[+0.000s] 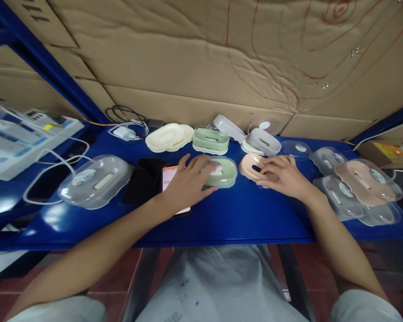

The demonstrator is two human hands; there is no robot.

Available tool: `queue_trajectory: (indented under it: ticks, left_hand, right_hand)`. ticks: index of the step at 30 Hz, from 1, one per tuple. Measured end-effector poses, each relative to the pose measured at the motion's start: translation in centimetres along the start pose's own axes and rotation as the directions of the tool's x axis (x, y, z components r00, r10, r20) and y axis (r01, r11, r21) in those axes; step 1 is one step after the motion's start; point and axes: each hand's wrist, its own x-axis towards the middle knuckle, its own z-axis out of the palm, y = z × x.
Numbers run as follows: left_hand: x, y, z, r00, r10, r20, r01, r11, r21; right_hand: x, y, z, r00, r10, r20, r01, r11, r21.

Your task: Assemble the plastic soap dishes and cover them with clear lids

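Observation:
My left hand (190,181) rests on a green soap dish with a clear lid (225,172) in the middle of the blue shelf (242,214), its fingers curled over the dish's left end. My right hand (282,175) lies on a peach soap dish (250,164) just to the right, fingers bent over its near side. The two dishes sit side by side, close but apart. Under my left wrist lies a lit phone (169,176).
A black phone (143,179) and a large clear-lidded dish (96,181) lie to the left. Cream (169,136), green (211,139) and white (263,141) dishes line the back. Several clear-lidded dishes (359,185) pile at the right. Cables and a charger (124,132) sit back left; cardboard wall behind.

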Motion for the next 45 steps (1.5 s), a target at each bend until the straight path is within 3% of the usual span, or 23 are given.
queue_trajectory:
  ticks: [6,10,12,15,17,19,21,22,25,27,29,32,38,41,45]
  left_hand:
    - [1.0,-4.3,-0.8,0.961,-0.262,-0.084,0.251,0.960,-0.122]
    - [1.1,-7.7,-1.9,0.847,-0.524,-0.091,0.531,0.843,0.088]
    - [0.9,-9.1,-2.1,0.798,-0.602,-0.034,0.599,0.784,0.163]
    - [0.7,-10.2,-2.4,0.782,-0.623,-0.001,0.615,0.772,0.158]
    - [0.8,-9.8,-2.9,0.813,-0.577,-0.078,0.582,0.805,0.114]
    - [0.8,-8.1,-3.6,0.887,-0.429,-0.171,0.444,0.894,0.061]
    - [0.6,-5.2,-4.1,0.964,-0.145,-0.221,0.155,0.988,0.027]
    - [0.3,-3.4,-4.2,0.974,0.004,-0.227,0.001,1.000,0.024]
    - [-0.7,1.9,-3.6,0.911,0.358,-0.205,-0.359,0.933,0.034]
    - [-1.4,4.3,-2.6,0.883,0.460,-0.090,-0.461,0.888,0.014]
    - [-1.8,5.1,-1.4,0.867,0.497,0.007,-0.497,0.867,0.012]
    - [-1.9,4.5,-0.1,0.872,0.485,0.074,-0.486,0.874,0.007]
    - [-1.2,3.3,-1.2,0.916,0.398,-0.047,-0.392,0.915,0.095]
    - [-0.9,3.0,-1.6,0.933,0.361,0.005,-0.361,0.931,0.053]
    - [-0.7,2.3,-0.9,0.922,0.375,0.095,-0.374,0.927,-0.035]
  right_hand:
    - [-0.1,-0.3,0.0,0.999,-0.037,0.039,0.035,0.998,0.052]
    - [-0.1,-1.1,-0.2,0.991,-0.091,0.096,0.082,0.992,0.095]
    - [0.0,-1.5,-0.2,0.988,-0.102,0.114,0.092,0.992,0.089]
    - [-0.1,-1.9,-0.2,0.986,-0.107,0.126,0.098,0.992,0.076]
    - [-0.1,-2.0,-0.2,0.990,-0.085,0.109,0.077,0.995,0.069]
    - [-0.1,-2.1,-0.5,0.998,-0.038,0.059,0.035,0.998,0.056]
    - [-0.1,-2.1,-1.0,1.000,0.009,-0.017,-0.008,0.998,0.057]
    - [-0.1,-2.1,-1.2,0.998,0.031,-0.063,-0.027,0.997,0.067]
    - [-0.1,-2.1,-1.7,0.977,0.077,-0.201,-0.054,0.992,0.117]
    - [-0.1,-2.3,-1.7,0.969,0.070,-0.239,-0.038,0.990,0.139]
    - [-0.1,-2.7,-1.5,0.975,0.021,-0.220,0.011,0.990,0.143]
    - [-0.1,-3.8,-1.1,0.984,-0.094,-0.153,0.114,0.985,0.131]
    - [0.1,-7.4,-0.2,0.934,-0.352,-0.053,0.354,0.935,0.015]
    - [0.2,-8.5,0.6,0.908,-0.418,-0.008,0.418,0.908,0.014]
    - [0.3,-9.2,1.4,0.906,-0.423,0.020,0.422,0.905,0.047]
